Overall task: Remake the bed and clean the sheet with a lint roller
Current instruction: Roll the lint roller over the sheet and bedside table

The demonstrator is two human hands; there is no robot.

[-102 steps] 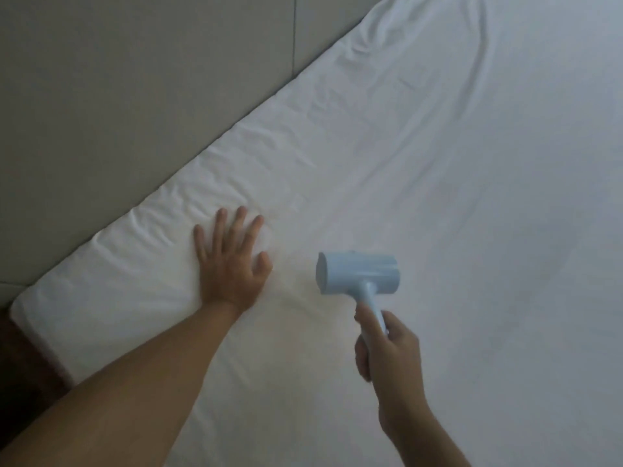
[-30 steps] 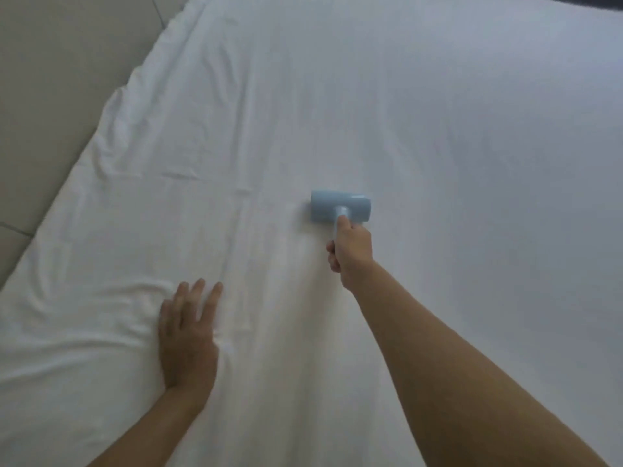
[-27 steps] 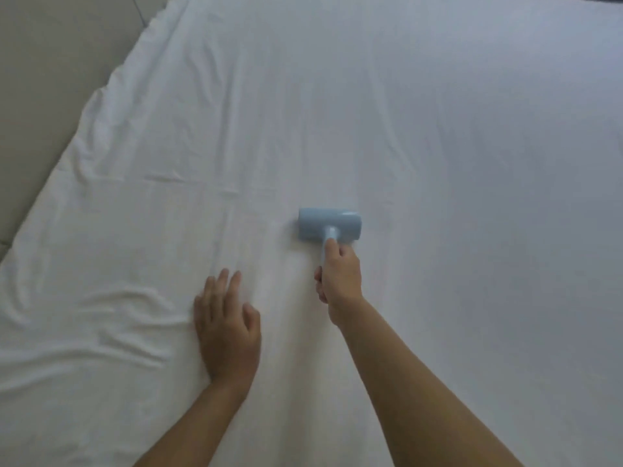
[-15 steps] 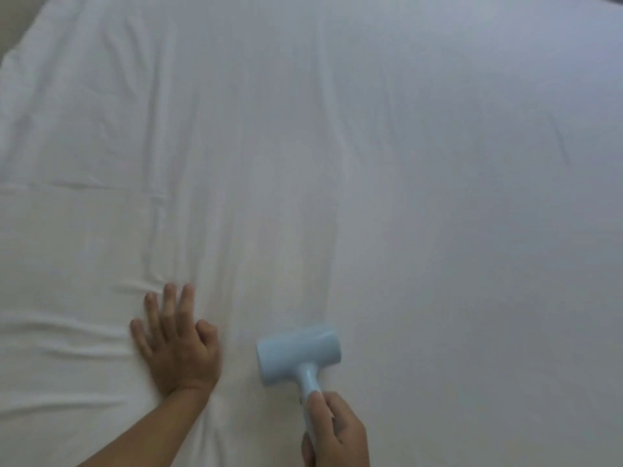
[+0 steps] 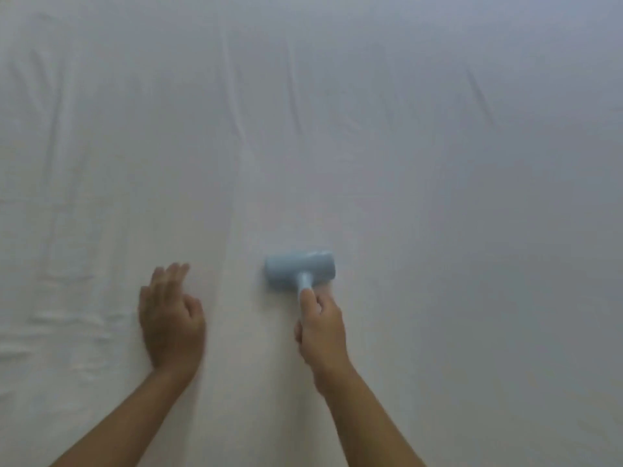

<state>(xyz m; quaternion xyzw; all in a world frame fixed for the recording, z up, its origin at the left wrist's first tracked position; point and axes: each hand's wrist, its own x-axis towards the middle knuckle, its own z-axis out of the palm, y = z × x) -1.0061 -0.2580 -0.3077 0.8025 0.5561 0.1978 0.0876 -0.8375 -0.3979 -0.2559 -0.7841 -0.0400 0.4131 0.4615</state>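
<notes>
Since half a second back the lint roller (image 5: 300, 272) has travelled away from the person again, out from close by their body and up the sheet (image 5: 438, 197), and the left hand (image 5: 170, 326) has shifted a little and looks blurred, as if between presses. Her right hand (image 5: 322, 332) is the grip: fingers curled round the pale blue handle, forefinger laid along the stem toward the drum. That drum sits just ahead of the grip, touching the sheet, its long axis lying crosswise to the handle, so I'd judge it rolls straight on away from the grip or back toward it. Off to the grip's left, well apart from the drum, the left hand lies with fingers straight over the sheet; whether it presses down I cannot tell. Long creases run ahead of the drum.
</notes>
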